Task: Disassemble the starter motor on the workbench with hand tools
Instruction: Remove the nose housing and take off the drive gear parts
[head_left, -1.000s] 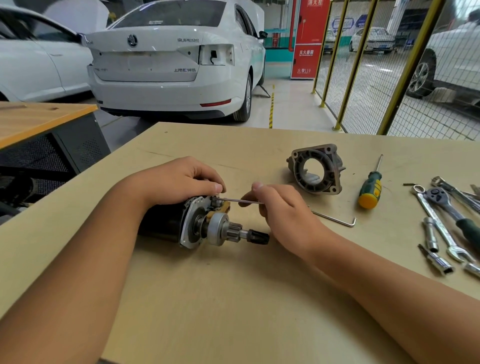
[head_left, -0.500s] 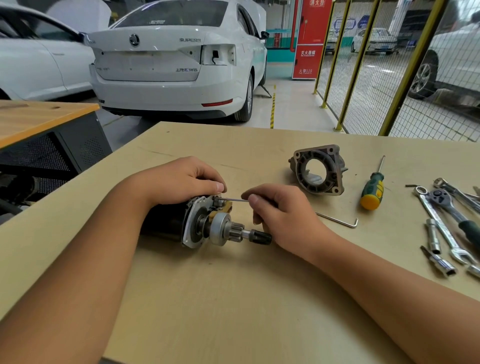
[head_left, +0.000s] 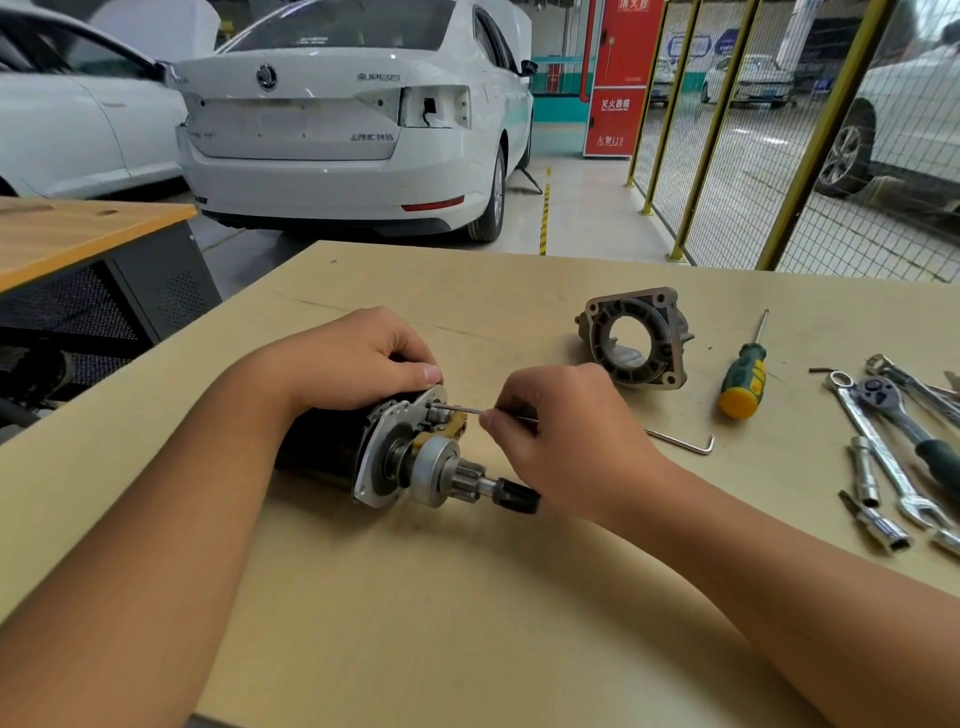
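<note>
Head view: the right hand (head_left: 566, 441) has slid along the thin steel rod (head_left: 460, 409), pinching it nearer the black starter motor (head_left: 374, 457). Left hand (head_left: 358, 364) clamps the motor; the rod looks ready to withdraw.

Bright even daylight, soft shadows, wide-angle edge distortion

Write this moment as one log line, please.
left hand: grips black starter motor | right hand: pinches thin steel rod at motor's plate | grey cast housing: off, on bench
</note>
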